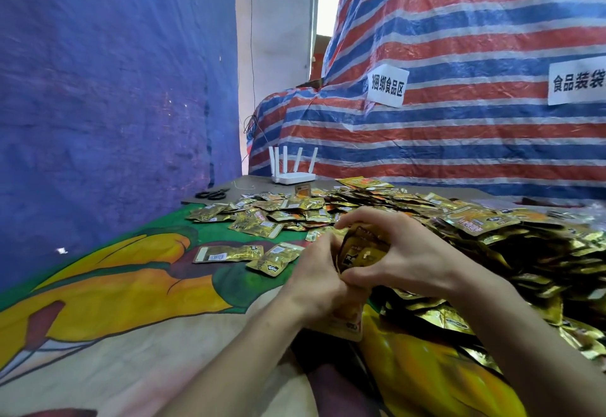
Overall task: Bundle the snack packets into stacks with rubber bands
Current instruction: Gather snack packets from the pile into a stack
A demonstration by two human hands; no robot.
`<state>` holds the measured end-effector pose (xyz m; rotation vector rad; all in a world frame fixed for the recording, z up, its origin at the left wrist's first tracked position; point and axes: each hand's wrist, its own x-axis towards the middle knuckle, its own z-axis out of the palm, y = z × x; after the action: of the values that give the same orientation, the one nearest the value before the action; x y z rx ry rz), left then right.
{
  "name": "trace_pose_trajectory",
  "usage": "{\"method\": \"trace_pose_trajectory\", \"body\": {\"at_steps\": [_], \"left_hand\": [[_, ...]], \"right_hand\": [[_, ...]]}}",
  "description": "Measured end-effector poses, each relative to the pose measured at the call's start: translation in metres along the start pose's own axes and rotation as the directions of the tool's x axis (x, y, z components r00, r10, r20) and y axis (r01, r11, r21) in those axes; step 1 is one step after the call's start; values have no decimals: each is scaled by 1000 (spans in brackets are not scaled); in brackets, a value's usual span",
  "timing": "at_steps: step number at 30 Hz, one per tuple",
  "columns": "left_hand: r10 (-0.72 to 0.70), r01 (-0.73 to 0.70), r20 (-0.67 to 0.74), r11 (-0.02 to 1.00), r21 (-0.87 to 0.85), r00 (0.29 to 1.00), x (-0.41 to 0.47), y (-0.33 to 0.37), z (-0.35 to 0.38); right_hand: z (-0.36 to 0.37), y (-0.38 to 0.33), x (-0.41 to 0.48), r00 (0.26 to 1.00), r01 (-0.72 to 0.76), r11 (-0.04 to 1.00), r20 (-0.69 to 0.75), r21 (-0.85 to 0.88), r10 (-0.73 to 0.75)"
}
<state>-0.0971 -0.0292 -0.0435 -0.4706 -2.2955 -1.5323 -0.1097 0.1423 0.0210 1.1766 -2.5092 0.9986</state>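
Stack: your gold foil snack packets (360, 252) stand upright, long axis vertical, over the cloth-covered counter (131, 334).
Hands: your left hand (314, 282) and right hand (406, 252) are together, both clamped round this stack.

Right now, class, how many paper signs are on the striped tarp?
2. The left sign is on the tarp, near its middle; the right sign is cut off at the picture's right edge. Others may be hidden.

Two bare forearms rise from the bottom and lower right of the frame and meet just right of centre. The left hand (314, 275) and right hand (406, 252) are cupped together, fingers (360, 215) curled round a stack of packets (360, 252).
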Motion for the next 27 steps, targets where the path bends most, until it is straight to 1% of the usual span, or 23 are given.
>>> {"method": "trace_pose_trajectory", "body": {"at_steps": [1, 3, 7, 9, 12, 16, 20, 21, 22, 23, 24, 26, 27], "left_hand": [[-25, 24, -15, 999, -29, 1000, 0, -2, -1], [-43, 43, 1, 997, -61, 999, 0, -3, -3], [53, -52, -17, 999, 15, 998, 2, -2, -6], [70, -69, -33, 997, 22, 997, 2, 0, -6], [113, -114, 17, 993, 14, 993, 0, 1, -5], [128, -128, 43, 992, -10, 991, 0, 4, -6], [74, -66, -54, 987, 146, 996, -1, 3, -6], [59, -53, -40, 987, 150, 997, -1, 2, -6], [39, -39, 2, 993, 110, 999, -2, 2, -7], [14, -15, 44, 999, 32, 999, -2, 2, -7], [-24, 28, 57, 997, -72, 998, -1, 3, -8], [-149, 145, 0, 959, -243, 989, 4, 4, -10], [-211, 189, -47, 939, -287, 976, 7, 3, -11]], "right_hand": [[1, 2, 1, 1000, -16, 1000, -11, 14, 16], [4, 8, 0, 998, -40, 997, -44, 63, 42], [4, 17, -5, 998, -43, 973, -37, 227, 53], [1, 19, -8, 997, -50, 957, -42, 287, 64], [-2, 19, -11, 991, -75, 924, -74, 375, 110], [-6, 17, -16, 983, -136, 873, -46, 468, 178], [-6, 17, -16, 972, -190, 852, -28, 488, 233], [-5, 16, -16, 970, -197, 853, -31, 484, 241], [-4, 15, -17, 968, -200, 854, -41, 481, 249], [-4, 13, -16, 964, -200, 853, -58, 482, 259], [-5, 10, -14, 958, -201, 853, -83, 482, 274], [-8, 7, -7, 935, -217, 854, -150, 473, 320], [-11, 7, 0, 917, -234, 848, -181, 476, 355]]}}
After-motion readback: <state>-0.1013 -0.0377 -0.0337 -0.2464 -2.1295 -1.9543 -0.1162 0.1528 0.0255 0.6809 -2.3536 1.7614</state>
